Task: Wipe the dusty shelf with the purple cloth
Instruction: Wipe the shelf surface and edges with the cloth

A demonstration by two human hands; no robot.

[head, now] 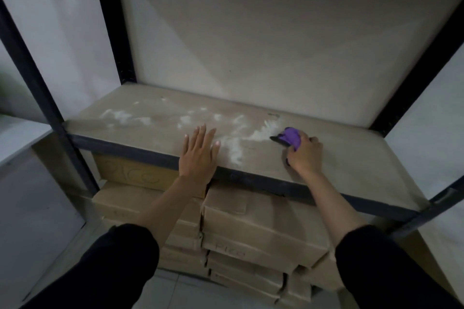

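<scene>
Purple cloth (291, 138) sat bunched in my right hand (305, 155), grip clamped on it, pressed to the shelf (339, 158) beside white dust (233, 144). Left hand (199, 154) lay flat, fingers spread.

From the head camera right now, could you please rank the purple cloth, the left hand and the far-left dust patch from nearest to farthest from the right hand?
1. purple cloth: bunched in the right hand.
2. left hand: flat on the shelf, to the left.
3. far-left dust patch: near the shelf's left end.

Purple cloth (291, 138); tan shelf (326, 158), white dust (236, 148).
</scene>
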